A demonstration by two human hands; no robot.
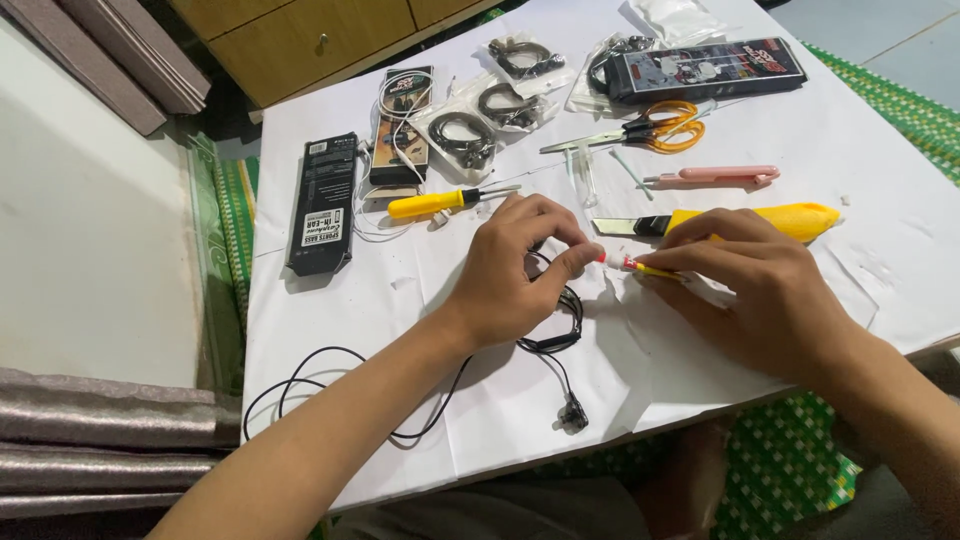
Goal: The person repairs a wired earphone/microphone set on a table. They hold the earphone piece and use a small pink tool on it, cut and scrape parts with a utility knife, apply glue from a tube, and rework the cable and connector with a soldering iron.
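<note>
Near the table's front edge, my left hand (515, 270) pinches the black earphone cable (560, 335) against the white sheet (640, 380). My right hand (760, 285) grips a small yellow glue tube (640, 266), its tip meeting my left fingertips. I should squeeze gently and keep both hands braced.

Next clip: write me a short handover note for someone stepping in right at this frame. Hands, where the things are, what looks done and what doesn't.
Left hand: fingertips pinched on a small part at the end of the black earphone cable, which trails off toward the near table edge.
Right hand: holds a small yellow tube, its red-and-white tip meeting the left fingertips.
Nearby on the white sheet: yellow utility knife with blade out, yellow screwdriver, orange scissors, bagged cables, black boxes.
Done: tube brought to the pinched part.
Left: whether anything has been applied cannot be told; the part is hidden by the fingers.
</note>
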